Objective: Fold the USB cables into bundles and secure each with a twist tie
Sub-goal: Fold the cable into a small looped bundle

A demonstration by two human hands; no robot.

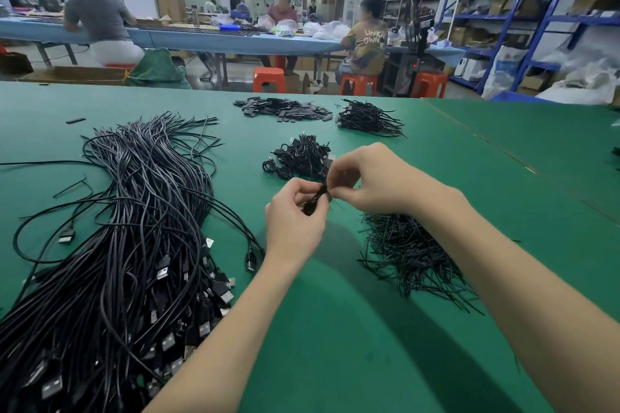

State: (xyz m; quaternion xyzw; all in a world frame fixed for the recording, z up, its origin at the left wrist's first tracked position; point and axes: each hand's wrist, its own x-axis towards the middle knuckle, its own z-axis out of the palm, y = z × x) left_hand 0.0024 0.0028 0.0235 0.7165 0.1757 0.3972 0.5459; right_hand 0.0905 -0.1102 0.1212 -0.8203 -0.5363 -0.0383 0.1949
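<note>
**Both hands on one folded cable bundle**

Left hand (pixel 295 211) grips folded cable bundle (pixel 313 201) above worktop (pixel 335 329) centre; right hand (pixel 362 178) pinches its top; twist ties (pixel 409 255) just right; loose USB cables (pixel 134 228) along left edge; finished bundles (pixel 302 157) behind.

Only one piece of writing can be read: pale block capitals "UNKN" over "OWN" printed across the back of a mottled yellow-brown short-sleeved T-shirt (pixel 367 47), worn by a seated person at the far light-blue worktable (pixel 201 38).
</note>
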